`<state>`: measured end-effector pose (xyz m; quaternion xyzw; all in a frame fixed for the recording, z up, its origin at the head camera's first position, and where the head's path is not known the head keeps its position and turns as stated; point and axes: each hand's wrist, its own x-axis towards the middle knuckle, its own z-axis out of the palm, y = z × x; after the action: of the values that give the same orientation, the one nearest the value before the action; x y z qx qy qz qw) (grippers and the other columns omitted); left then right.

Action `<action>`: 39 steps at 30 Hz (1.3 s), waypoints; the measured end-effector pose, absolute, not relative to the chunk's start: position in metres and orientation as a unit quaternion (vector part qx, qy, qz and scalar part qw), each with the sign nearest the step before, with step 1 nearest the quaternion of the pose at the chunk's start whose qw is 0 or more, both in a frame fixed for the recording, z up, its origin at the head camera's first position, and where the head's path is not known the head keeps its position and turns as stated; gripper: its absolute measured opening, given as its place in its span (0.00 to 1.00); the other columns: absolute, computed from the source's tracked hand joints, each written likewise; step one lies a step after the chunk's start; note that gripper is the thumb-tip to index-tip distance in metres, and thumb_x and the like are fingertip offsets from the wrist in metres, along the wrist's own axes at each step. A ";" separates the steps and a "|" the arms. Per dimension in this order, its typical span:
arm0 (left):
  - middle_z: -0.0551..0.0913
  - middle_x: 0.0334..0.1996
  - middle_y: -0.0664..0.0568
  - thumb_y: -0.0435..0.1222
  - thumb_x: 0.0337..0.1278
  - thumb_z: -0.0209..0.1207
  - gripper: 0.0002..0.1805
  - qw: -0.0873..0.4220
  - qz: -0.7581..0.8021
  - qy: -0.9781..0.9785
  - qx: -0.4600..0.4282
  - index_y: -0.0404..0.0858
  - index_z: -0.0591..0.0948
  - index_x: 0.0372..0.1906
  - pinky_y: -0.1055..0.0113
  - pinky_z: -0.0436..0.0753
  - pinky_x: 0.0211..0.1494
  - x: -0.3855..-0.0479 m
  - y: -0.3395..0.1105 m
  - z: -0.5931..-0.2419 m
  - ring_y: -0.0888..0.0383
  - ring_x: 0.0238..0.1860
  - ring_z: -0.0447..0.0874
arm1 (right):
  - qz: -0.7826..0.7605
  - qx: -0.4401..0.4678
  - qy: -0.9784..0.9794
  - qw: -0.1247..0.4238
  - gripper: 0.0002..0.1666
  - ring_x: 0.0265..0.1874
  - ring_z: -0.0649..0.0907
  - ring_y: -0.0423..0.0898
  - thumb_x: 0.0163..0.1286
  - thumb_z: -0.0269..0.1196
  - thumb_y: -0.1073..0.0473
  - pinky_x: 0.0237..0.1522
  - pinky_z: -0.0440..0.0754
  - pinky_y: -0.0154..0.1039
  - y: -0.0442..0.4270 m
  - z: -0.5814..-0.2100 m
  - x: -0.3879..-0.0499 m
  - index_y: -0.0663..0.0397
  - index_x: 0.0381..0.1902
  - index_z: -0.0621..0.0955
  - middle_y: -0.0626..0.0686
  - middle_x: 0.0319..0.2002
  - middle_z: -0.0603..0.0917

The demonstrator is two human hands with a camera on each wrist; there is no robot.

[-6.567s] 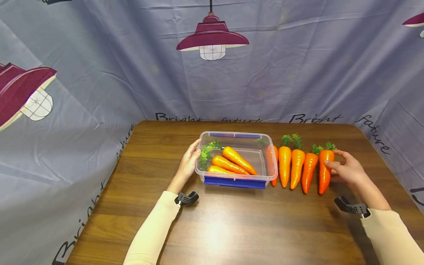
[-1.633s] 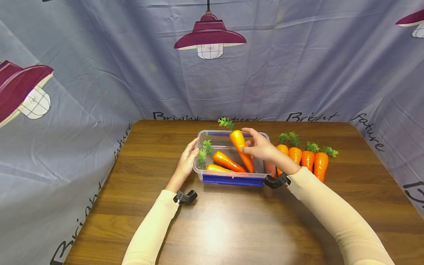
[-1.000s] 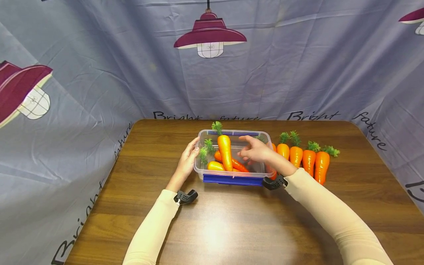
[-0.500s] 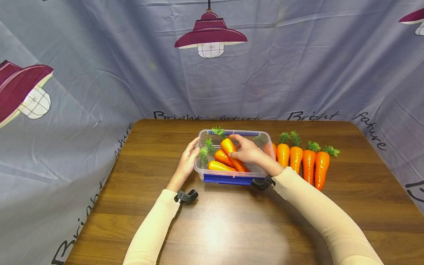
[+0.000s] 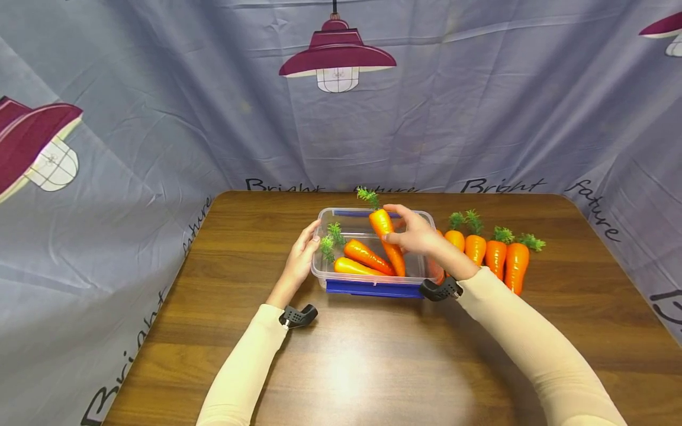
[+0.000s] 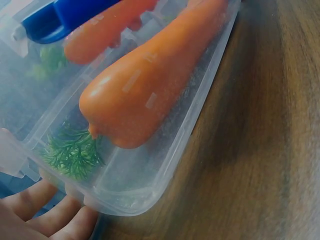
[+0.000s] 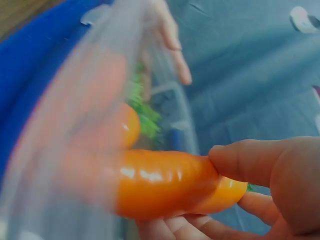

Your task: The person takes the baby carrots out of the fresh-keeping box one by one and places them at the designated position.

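A clear plastic food container (image 5: 375, 283) with blue clips stands on the table. My left hand (image 5: 302, 251) holds its left end, and in the left wrist view the fingers (image 6: 57, 215) lie against the outside of the end wall. My right hand (image 5: 415, 234) reaches over the container and grips an orange toy carrot (image 5: 385, 228) by its thick end. The right wrist view has the thumb on one side of this carrot (image 7: 167, 180) and fingers beneath. It tilts, its leafy top above the far rim and its tip inside. Two more carrots (image 5: 356, 267) lie side by side in the container, leaves toward the left.
Right of the container, several toy carrots (image 5: 515, 266) lie in a row, leaves away from me, partly hidden behind my right arm. They rest on a brown wooden table (image 5: 341, 355). A grey curtain (image 5: 341, 136) with printed lamps hangs behind the table's far edge.
My right hand came from the row to the container, let one carrot down at its left, then gripped it again. Since half a second ago that carrot has risen and moved right. My left hand stays put.
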<state>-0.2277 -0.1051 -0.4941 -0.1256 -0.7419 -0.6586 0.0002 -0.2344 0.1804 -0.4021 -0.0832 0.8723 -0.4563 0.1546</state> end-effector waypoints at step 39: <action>0.57 0.80 0.35 0.32 0.79 0.42 0.26 -0.003 -0.663 -0.737 -0.131 0.33 0.63 0.76 0.41 0.58 0.82 -0.227 -0.105 -0.493 0.37 0.80 0.54 | -0.492 0.095 0.863 0.058 0.50 0.28 0.83 0.31 0.75 0.59 0.62 0.30 0.88 0.36 0.422 -0.428 -0.151 0.67 0.79 0.41 0.36 0.36 0.75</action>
<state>-0.2270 -0.1051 -0.4929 -0.1310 -0.7371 -0.6629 -0.0028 -0.1511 0.4220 -0.4281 0.0951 0.8633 -0.4923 0.0579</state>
